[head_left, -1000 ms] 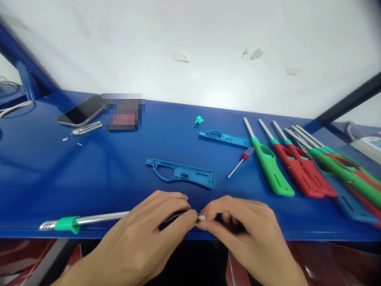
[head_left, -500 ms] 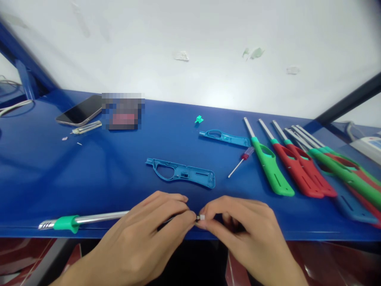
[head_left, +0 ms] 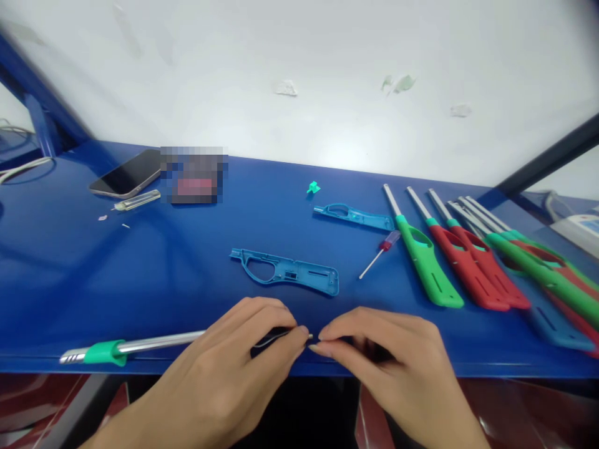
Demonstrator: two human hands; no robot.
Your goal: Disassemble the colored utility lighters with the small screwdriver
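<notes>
My left hand (head_left: 234, 368) is closed on a small part with a thin wire, whose metal tip pokes out past the thumb. A silver tube (head_left: 163, 341) with a green collar (head_left: 103, 352) runs out from under that hand to the left. My right hand (head_left: 388, 362) is pinched close to the tip; whatever is between its fingertips is hidden. Behind the hands lies a blue half shell (head_left: 304, 274) with its inside up. Farther back are a second blue half shell (head_left: 369, 219) and a small green piece (head_left: 313, 187).
A screwdriver (head_left: 385, 245) lies beside a green lighter (head_left: 428, 268) and red lighters (head_left: 461, 268), with several more at the right. At the back left are a phone (head_left: 128, 174), a clear tube (head_left: 138, 200) and a blurred dark object (head_left: 194, 181). The blue table's (head_left: 140, 280) front edge is near my hands.
The fingertips of my two hands have moved slightly apart. The small white piece between them no longer shows, and more of the wire is visible under my left hand.
</notes>
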